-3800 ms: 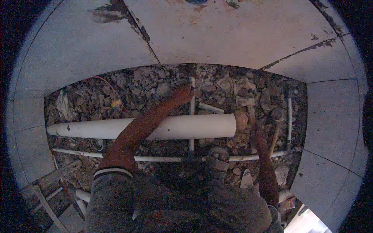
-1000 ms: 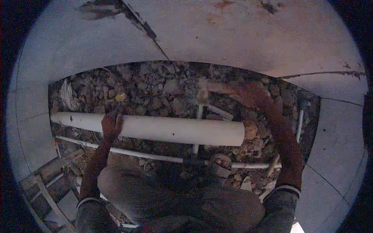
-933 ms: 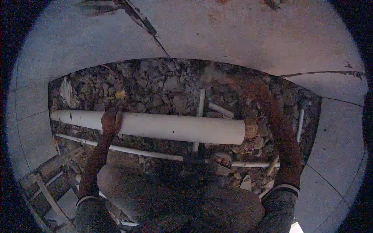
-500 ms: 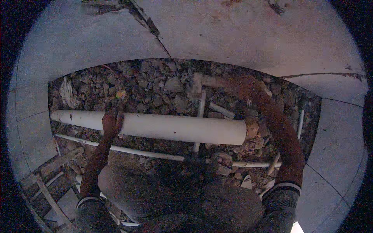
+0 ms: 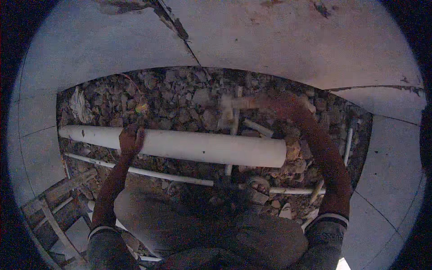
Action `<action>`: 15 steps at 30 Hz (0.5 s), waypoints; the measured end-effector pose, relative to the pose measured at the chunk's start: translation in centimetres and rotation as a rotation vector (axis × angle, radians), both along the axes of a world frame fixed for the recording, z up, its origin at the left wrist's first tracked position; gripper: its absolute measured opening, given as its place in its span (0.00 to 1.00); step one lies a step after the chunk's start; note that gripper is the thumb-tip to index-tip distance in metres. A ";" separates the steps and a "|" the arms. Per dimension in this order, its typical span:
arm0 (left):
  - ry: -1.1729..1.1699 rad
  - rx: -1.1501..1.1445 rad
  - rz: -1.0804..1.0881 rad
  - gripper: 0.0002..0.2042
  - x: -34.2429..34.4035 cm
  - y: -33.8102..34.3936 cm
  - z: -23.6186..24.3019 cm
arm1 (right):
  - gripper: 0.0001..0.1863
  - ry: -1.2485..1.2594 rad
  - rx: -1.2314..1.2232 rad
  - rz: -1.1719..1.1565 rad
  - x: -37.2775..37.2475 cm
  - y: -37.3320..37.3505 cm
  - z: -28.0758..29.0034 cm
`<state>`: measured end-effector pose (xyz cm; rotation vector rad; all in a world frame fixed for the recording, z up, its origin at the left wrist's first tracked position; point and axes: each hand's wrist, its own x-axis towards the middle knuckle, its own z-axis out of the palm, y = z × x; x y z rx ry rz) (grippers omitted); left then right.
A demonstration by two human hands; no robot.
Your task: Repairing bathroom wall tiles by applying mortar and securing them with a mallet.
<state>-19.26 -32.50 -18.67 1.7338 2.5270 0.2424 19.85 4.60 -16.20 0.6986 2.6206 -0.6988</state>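
A thick white plastic pipe (image 5: 193, 146) lies across the rubble in front of me. My left hand (image 5: 131, 139) rests over its left part with the fingers curled closed. Just beyond those fingers is a small dark thing with a yellow-green patch (image 5: 141, 108); whether the hand grips it is hard to tell. My right hand (image 5: 285, 107), blurred by motion, is closed on the handle of a hammer (image 5: 245, 103). The hammer's smeared, pale head (image 5: 226, 109) hangs beyond the pipe, apart from the left hand.
Broken stones (image 5: 173, 90) fill the pit around the pipe. A thinner white pipe (image 5: 180, 178) runs on the near side. A short pipe piece (image 5: 257, 128) lies beyond the thick pipe. Pale slabs (image 5: 270, 40) border the pit, and a wooden frame (image 5: 54, 220) stands at lower left.
The hammer's head has shifted slightly toward me, still blurred. My left hand has stayed at nearly the same place on the pipe.
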 end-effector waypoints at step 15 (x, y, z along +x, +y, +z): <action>-0.061 -0.039 0.050 0.18 0.1 -0.2 0.3 | 0.30 -0.206 0.309 0.239 1.5 -0.5 -2.4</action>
